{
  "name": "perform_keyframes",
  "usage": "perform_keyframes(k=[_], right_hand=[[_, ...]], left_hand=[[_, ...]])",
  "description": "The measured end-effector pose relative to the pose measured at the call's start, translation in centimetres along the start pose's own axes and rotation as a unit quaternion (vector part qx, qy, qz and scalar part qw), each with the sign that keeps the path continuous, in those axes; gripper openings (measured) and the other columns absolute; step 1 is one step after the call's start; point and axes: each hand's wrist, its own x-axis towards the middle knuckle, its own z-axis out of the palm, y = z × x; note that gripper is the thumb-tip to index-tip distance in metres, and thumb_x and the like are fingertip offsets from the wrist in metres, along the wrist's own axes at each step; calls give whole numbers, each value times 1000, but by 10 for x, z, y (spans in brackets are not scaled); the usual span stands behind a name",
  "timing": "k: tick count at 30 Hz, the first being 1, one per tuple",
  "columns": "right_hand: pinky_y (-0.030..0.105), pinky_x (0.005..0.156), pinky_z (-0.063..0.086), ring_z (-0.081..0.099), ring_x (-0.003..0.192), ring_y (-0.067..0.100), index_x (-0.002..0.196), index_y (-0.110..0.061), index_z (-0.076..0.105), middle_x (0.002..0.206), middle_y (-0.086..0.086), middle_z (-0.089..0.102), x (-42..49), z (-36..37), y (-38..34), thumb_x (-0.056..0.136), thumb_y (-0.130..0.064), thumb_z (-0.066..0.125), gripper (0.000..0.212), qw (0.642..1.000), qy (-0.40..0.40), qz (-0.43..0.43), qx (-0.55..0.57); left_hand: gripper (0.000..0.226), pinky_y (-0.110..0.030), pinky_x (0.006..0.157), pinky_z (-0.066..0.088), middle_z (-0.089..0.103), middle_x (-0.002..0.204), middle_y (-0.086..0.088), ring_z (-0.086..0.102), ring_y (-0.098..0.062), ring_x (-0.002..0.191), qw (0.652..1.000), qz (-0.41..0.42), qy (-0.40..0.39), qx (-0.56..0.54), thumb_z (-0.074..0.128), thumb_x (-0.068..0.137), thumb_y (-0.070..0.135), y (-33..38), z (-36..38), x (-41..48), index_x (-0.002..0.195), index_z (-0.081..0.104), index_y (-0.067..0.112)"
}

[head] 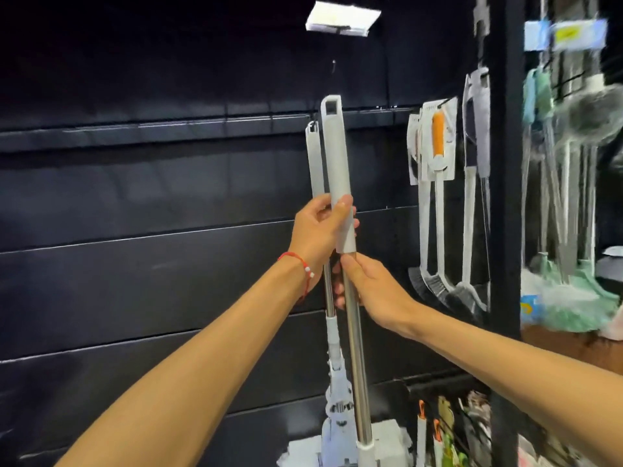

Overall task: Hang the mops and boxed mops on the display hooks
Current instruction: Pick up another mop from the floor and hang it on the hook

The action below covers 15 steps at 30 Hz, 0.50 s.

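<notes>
Both hands were on the front mop (332, 156), held upright near frame centre. Left hand (315, 232) was wrapped round the low end of its white grip sleeve, thumb across the front. Right hand (374, 291), just below at 5 o'clock, was closed round the steel shaft (355, 365), thumb in front, fingertips showing on the far side. Hang hole (330, 108) at the sleeve top sat at 12 o'clock, just above the slat rail (202, 126), not hooked. Second mop (315, 163) stood just beside at 9 o'clock of the first, top at the rail. Its shaft ran behind the left hand; couldn't tell if gripped. Mop heads (337, 429) were low at 6 o'clock. Carded brushes (438, 146) hung at 3 o'clock, green brooms (573, 298) beyond the black post (505, 197).
</notes>
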Motion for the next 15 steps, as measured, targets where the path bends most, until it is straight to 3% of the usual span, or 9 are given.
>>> perform_keyframes(k=[4, 15], right_hand=[[24, 66, 56, 63, 67, 19, 101, -10, 59, 78, 5, 63, 39, -12, -3, 113, -36, 33, 38, 999, 22, -21, -12], [28, 64, 58, 57, 63, 17, 99, -10, 58, 76, 7, 59, 95, -24, -23, 113, -35, 33, 37, 996, 66, -66, 4]], left_hand=[[7, -32, 82, 64, 74, 100, -2, 73, -12, 84, 1000, 26, -12, -9, 62, 101, 31, 1, 6, 43, 98, 67, 25], [11, -41, 87, 64, 75, 103, -4, 74, -16, 88, 996, 86, -27, -28, 62, 100, 36, 14, 8, 111, 97, 69, 28]])
